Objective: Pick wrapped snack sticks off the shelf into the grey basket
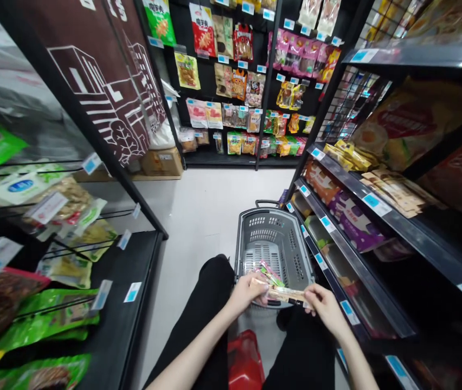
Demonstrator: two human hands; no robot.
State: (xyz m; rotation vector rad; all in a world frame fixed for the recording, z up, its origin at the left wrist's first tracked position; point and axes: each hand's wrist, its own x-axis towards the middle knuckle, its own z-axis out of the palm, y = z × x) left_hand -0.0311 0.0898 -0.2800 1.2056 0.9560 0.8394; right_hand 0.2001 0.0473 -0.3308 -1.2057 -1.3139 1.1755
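My left hand pinches the left end of a narrow, light-coloured snack packet. The fingers of my right hand are closed on its other end, so the packet stretches level between the two hands. It is over the near rim of a grey plastic shopping basket, which stands on the floor in front of my legs. Just beyond my left hand is a pink and green packet; whether it lies in the basket or is held cannot be made out.
Shelving with price tags flanks me: bagged foods on the left shelf, flat packets and purple boxes on the right. A rack of hanging snack bags closes the far end. A red object is between my legs.
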